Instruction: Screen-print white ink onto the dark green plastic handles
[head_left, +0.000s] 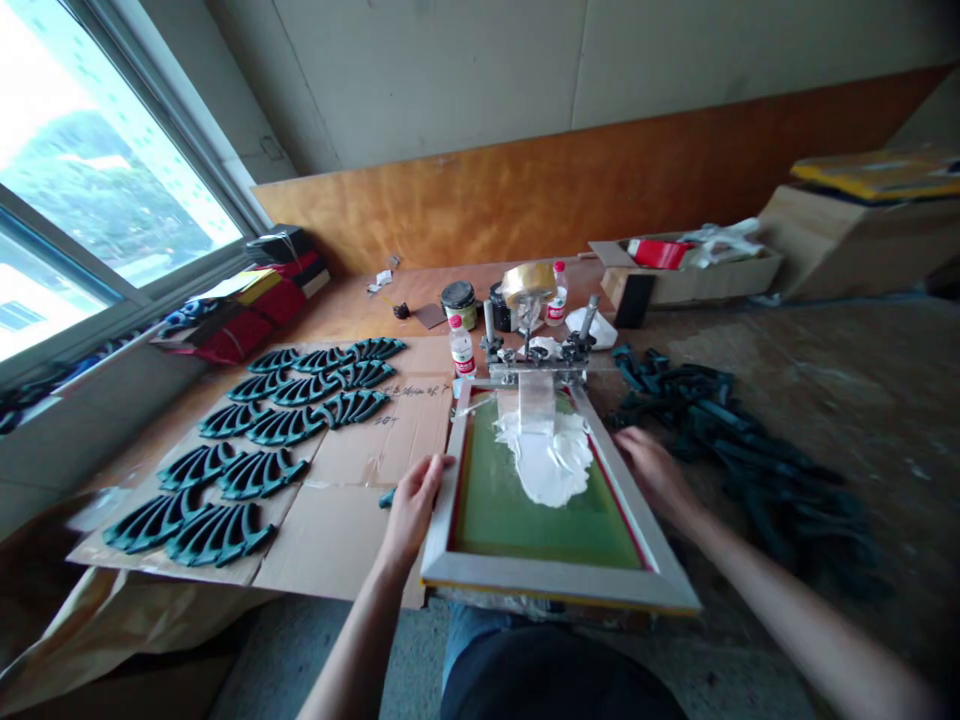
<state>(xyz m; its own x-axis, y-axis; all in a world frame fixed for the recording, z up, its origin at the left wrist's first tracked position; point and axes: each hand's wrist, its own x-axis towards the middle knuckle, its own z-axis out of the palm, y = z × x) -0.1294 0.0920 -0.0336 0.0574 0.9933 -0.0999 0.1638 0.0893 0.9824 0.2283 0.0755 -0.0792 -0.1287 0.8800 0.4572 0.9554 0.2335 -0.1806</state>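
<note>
A screen-printing frame (559, 575) with a pale metal border and green mesh lies in front of me. White ink (555, 465) is spread over the mesh's far half, below a clear squeegee blade (537, 402). My left hand (416, 500) is closed beside the frame's left border. The end of a dark green piece (386, 498) sticks out from under this hand; the rest is hidden. My right hand (656, 470) is at the frame's right side, close to a loose heap of dark green pieces (712, 410); its fingers are blurred.
Rows of dark green curved pieces (262, 473) lie fanned on cardboard (330, 540) at left. Behind the frame are a metal clamp (536, 368), bottles (461, 350), an ink tub (459, 303) and a tape roll (527, 283). Boxes (847, 245) stand at back right.
</note>
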